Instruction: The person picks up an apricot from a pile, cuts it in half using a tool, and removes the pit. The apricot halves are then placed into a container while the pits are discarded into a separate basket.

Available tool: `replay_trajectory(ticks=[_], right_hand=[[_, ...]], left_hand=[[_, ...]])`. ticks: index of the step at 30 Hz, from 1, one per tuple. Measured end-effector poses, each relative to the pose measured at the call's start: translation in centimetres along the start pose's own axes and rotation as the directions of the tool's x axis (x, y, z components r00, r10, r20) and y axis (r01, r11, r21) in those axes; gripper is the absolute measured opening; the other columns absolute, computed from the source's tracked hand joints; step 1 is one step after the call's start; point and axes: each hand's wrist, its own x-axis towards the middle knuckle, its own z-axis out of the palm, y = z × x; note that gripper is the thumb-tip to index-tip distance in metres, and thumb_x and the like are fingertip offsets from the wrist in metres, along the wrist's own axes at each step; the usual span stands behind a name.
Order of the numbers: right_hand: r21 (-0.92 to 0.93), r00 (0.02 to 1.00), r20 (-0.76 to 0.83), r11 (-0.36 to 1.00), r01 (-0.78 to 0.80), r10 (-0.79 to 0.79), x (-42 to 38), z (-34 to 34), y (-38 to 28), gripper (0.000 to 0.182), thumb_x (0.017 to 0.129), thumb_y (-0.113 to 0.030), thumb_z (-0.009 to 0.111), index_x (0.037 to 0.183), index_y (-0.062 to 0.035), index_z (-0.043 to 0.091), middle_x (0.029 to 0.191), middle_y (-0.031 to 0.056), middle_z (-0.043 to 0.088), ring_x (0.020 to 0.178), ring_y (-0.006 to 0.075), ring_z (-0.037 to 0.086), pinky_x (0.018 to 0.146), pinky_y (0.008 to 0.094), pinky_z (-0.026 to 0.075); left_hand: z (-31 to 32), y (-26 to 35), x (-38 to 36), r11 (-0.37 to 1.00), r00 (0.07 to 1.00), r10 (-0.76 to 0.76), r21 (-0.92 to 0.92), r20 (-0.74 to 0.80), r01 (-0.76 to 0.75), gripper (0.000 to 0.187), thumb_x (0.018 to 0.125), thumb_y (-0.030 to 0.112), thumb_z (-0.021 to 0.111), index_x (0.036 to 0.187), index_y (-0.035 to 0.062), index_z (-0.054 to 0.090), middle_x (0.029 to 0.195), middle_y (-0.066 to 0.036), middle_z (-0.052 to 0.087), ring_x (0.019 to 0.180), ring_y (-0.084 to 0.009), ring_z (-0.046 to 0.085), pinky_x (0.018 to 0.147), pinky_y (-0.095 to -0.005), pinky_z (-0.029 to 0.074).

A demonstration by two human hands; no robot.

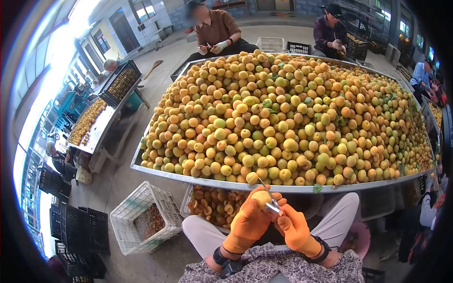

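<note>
Both my hands wear orange gloves and meet over my lap, just in front of the tray's near edge. My left hand (pixel 249 220) is closed around a yellow apricot (pixel 261 198). Gripped in my right hand (pixel 298 232) is a small knife (pixel 272 205), its thin metal blade pointing up and lying against the fruit. My right fingers partly hide the handle. Beyond my hands, a large metal-rimmed tray (pixel 217 182) bears a high heap of yellow-orange apricots (pixel 283 122), some with green leaves.
Below the tray's near edge, a crate holds halved apricots (pixel 214 203). To the left stands a white crate (pixel 123 221) with reddish-brown bits inside. Black crates (pixel 78 228) are stacked farther left. Two people (pixel 217 28) sit across the tray, and a side table (pixel 101 127) carries more fruit.
</note>
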Motion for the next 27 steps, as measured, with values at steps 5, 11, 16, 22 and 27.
replay_trajectory(ticks=[5,11,16,22,27], right_hand=[[-0.073,0.998,-0.011,0.995,0.063,-0.064,0.1,0.0,1.2,0.029,0.100,-0.030,0.050,0.104,-0.0013,0.055,0.071,0.0057,0.054,0.061,0.0126,0.047,0.058,0.0277,0.041],[-0.054,1.000,-0.001,0.998,0.028,-0.028,-0.1,-0.1,1.8,0.029,0.100,-0.028,0.050,0.111,-0.0015,0.054,0.072,0.0070,0.054,0.061,0.0143,0.049,0.058,0.0276,0.042],[-0.103,0.997,-0.057,0.994,0.047,-0.053,-0.4,0.0,2.9,0.032,0.100,-0.028,0.050,0.116,-0.0008,0.053,0.075,0.0103,0.056,0.062,0.0181,0.052,0.060,0.0290,0.044],[-0.156,0.986,-0.131,0.985,0.078,-0.099,-0.1,0.0,4.3,0.038,0.100,-0.031,0.050,0.120,0.0008,0.052,0.081,0.0168,0.062,0.073,0.0331,0.065,0.064,0.0337,0.048],[-0.118,0.987,-0.143,0.991,0.055,-0.072,-0.3,-0.7,4.2,0.033,0.100,-0.031,0.051,0.117,-0.0020,0.055,0.084,0.0189,0.065,0.079,0.0347,0.068,0.067,0.0350,0.050]], left_hand=[[1.3,0.1,-0.6,0.985,0.995,0.067,0.162,-0.071,-0.055,0.049,0.099,0.032,0.051,0.138,0.0061,0.036,0.127,-0.019,0.053,0.119,-0.0314,0.053,0.102,-0.0439,0.043],[2.4,-0.2,-0.5,0.962,0.983,0.089,0.269,-0.161,-0.043,0.061,0.095,0.038,0.058,0.137,0.0007,0.035,0.125,-0.022,0.054,0.120,-0.0360,0.053,0.105,-0.0472,0.042],[2.3,-1.1,-0.4,0.938,0.972,0.119,0.344,-0.202,-0.043,0.055,0.097,0.037,0.054,0.135,0.0018,0.037,0.122,-0.021,0.056,0.115,-0.0328,0.057,0.099,-0.0438,0.048],[2.0,-2.5,0.3,0.916,0.960,0.152,0.398,-0.236,-0.047,0.050,0.099,0.036,0.052,0.133,0.0020,0.039,0.117,-0.019,0.060,0.110,-0.0287,0.061,0.095,-0.0406,0.049],[2.1,-3.1,0.7,0.898,0.954,0.147,0.440,-0.259,-0.019,0.047,0.098,0.033,0.055,0.131,0.0015,0.041,0.112,-0.017,0.062,0.105,-0.0271,0.062,0.095,-0.0400,0.049]])
